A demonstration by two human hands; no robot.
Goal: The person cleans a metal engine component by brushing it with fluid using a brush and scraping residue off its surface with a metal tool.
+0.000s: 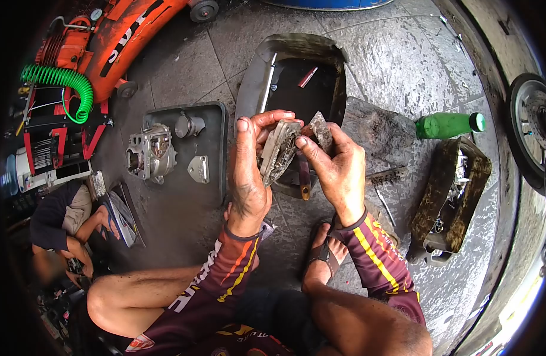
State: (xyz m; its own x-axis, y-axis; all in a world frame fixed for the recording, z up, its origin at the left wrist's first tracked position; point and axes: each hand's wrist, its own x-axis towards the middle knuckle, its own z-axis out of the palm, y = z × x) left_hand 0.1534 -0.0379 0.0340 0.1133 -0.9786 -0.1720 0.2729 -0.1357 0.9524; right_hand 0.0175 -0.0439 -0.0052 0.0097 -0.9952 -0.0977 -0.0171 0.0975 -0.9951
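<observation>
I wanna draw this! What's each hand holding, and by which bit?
Left hand: metal part, by the side nearest the palm. Right hand: flat piece, pinched near its lower end.

Toward the far left corner of the floor (391, 53), the orange tank (130, 38) bears large dark and white lettering; an S comes first, apparently followed by a D, and the last letter is unclear. White capitals run along the left sleeve (208, 285), ending in an E, the rest lost in folds. The shirt (243, 341) shows small letters resembling "TURE". Markings on the round gauge (96, 13) are too small to read
</observation>
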